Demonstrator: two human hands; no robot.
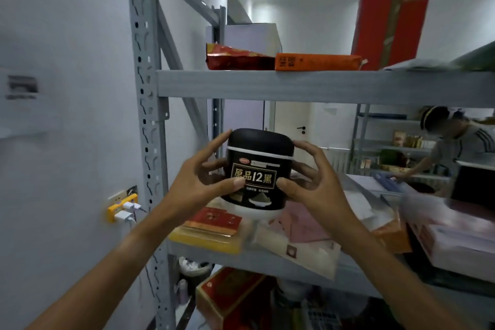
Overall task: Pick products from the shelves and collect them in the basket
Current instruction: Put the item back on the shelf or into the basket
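Two bare forearms reach up from the bottom corners and meet on a black jar (259, 169), held upright in the air in front of the rack, just out from the front edge of the middle shelf (267, 257) and above the flat packs lying there. The left hand (199, 182) grips the jar's left side, thumb curled onto the label and fingers wrapped round the back. The right hand (308, 185) grips the right side, thumb on the label's edge, the other fingers spread and bent near the lid. The jar has a rounded black lid, a thin white ring beneath it, and a pale base.

Under the jar, at the left end of the middle shelf, lie a red flat pack (214, 220) on a yellow pack (206, 240), with pink and white packets beside them toward the right. There is open air between the jar's lid and the underside of the upper shelf (321, 86).

On the bottom level a red box (227, 300) sits near the left upright (146, 115). To the left of the upright, a yellow wall socket (122, 209) carries white plugs.

On the upper shelf's front edge lie a red foil bag (238, 57) and an orange carton (317, 61) side by side, touching; a white box (249, 35) stands behind them.

Through the rack, a person in a grey striped top (455, 147) leans over further shelving, near a closed door (293, 126).
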